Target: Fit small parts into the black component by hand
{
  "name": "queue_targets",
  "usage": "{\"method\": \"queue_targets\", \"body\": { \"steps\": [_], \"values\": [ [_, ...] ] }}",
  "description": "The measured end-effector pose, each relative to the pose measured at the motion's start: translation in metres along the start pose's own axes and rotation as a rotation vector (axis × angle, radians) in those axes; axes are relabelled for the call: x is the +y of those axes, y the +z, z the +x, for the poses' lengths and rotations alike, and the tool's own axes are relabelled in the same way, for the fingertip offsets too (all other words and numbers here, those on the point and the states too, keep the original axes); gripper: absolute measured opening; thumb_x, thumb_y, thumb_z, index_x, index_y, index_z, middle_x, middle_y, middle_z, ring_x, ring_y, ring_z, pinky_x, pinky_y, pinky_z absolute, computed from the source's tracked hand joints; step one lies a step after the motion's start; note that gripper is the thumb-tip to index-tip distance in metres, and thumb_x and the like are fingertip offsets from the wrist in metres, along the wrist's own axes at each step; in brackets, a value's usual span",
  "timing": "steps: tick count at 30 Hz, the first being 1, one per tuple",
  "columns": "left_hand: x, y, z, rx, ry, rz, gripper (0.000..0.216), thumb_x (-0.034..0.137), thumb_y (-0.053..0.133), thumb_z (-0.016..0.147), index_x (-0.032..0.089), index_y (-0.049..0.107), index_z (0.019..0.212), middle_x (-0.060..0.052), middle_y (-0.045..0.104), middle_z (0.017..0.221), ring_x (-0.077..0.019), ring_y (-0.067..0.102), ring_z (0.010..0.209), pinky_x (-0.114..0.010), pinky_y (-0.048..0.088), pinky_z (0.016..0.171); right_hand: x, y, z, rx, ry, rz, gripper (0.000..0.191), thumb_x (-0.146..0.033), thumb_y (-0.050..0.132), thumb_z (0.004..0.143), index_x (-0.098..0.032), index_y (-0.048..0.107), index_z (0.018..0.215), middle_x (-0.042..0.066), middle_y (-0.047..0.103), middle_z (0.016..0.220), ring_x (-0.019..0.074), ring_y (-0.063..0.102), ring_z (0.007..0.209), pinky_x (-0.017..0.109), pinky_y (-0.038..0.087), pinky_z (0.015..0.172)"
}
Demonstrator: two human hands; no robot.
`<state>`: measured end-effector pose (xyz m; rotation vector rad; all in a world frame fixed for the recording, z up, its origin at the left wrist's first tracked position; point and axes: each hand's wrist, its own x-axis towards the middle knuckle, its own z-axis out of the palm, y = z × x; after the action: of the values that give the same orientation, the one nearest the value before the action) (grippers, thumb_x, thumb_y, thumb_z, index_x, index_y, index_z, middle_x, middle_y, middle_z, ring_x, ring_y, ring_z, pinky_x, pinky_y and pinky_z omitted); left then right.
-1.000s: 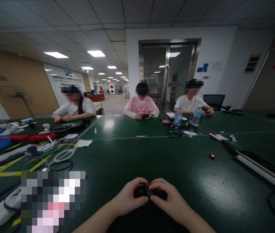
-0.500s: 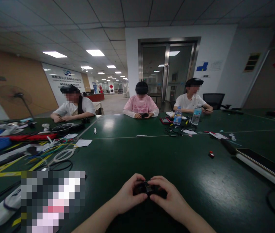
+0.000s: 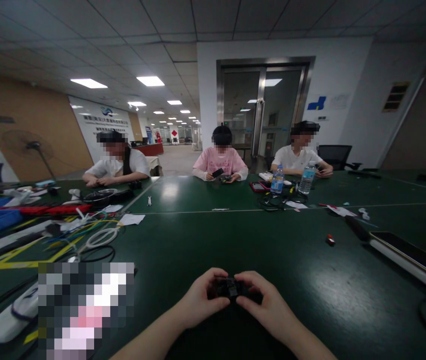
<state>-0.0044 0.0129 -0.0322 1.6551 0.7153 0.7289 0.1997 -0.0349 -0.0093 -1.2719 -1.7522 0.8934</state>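
Observation:
A small black device [image 3: 230,287] rests low over the dark green table [image 3: 295,270], close to my body. My left hand [image 3: 199,300] is curled round its left side, fingers closed on it. Pinching its right side is my right hand [image 3: 267,305], with fingertips bent over the top. Both hands meet at the device and cover most of it, so its shape stays unclear.
Cables and tools [image 3: 85,230] clutter the left of the table. A small red object [image 3: 330,240] and a long flat device [image 3: 408,255] lie to the right. Three people sit across the table, with water bottles [image 3: 307,177] near them.
My hands stay on the black device with only small finger shifts. The person in pink across the table has lifted a dark object.

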Motion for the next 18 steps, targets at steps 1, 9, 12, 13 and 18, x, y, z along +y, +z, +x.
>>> {"method": "queue_targets", "body": {
  "steps": [1, 9, 12, 13, 18],
  "values": [
    [0.000, 0.000, 0.000, 0.002, -0.004, 0.004, 0.046, 0.009, 0.067, 0.072, 0.021, 0.050, 0.113, -0.005, 0.060, 0.109, -0.0221, 0.058, 0.098, -0.037, 0.045, 0.084, 0.000, 0.000, 0.000, -0.002, -0.010, -0.004, 0.033, -0.015, 0.063, 0.074, -0.026, 0.062, 0.105, 0.004, 0.063, 0.107, 0.0226, 0.058, 0.100, 0.036, 0.047, 0.084],
    [0.005, 0.001, -0.001, 0.020, -0.003, 0.043, 0.044, 0.008, 0.066, 0.071, 0.022, 0.050, 0.110, -0.003, 0.061, 0.105, -0.0204, 0.059, 0.094, -0.035, 0.046, 0.082, -0.002, 0.002, 0.000, -0.008, -0.035, -0.041, 0.035, -0.013, 0.062, 0.074, -0.026, 0.062, 0.106, 0.003, 0.063, 0.107, 0.0222, 0.058, 0.101, 0.035, 0.048, 0.084],
    [0.007, 0.001, -0.002, 0.029, -0.002, 0.058, 0.043, 0.008, 0.066, 0.072, 0.022, 0.051, 0.109, -0.003, 0.061, 0.105, -0.0200, 0.059, 0.092, -0.035, 0.046, 0.081, -0.002, 0.001, -0.001, 0.001, -0.003, -0.055, 0.038, -0.017, 0.062, 0.074, -0.026, 0.060, 0.111, 0.004, 0.063, 0.110, 0.0224, 0.058, 0.100, 0.036, 0.048, 0.086],
    [0.008, 0.001, -0.002, 0.028, -0.004, 0.056, 0.042, 0.008, 0.066, 0.072, 0.022, 0.051, 0.109, -0.003, 0.061, 0.105, -0.0199, 0.059, 0.092, -0.035, 0.046, 0.081, -0.002, 0.001, -0.001, 0.003, 0.013, -0.057, 0.040, -0.018, 0.063, 0.074, -0.027, 0.059, 0.113, 0.004, 0.063, 0.111, 0.0225, 0.058, 0.100, 0.036, 0.048, 0.087],
    [0.011, 0.000, -0.003, 0.018, -0.019, 0.050, 0.041, 0.010, 0.066, 0.073, 0.022, 0.050, 0.109, -0.003, 0.060, 0.105, -0.0200, 0.059, 0.093, -0.034, 0.045, 0.081, 0.000, 0.000, -0.001, 0.002, 0.117, -0.066, 0.049, -0.024, 0.064, 0.074, -0.026, 0.054, 0.121, 0.004, 0.063, 0.117, 0.0238, 0.059, 0.100, 0.039, 0.047, 0.089]
  ]
}}
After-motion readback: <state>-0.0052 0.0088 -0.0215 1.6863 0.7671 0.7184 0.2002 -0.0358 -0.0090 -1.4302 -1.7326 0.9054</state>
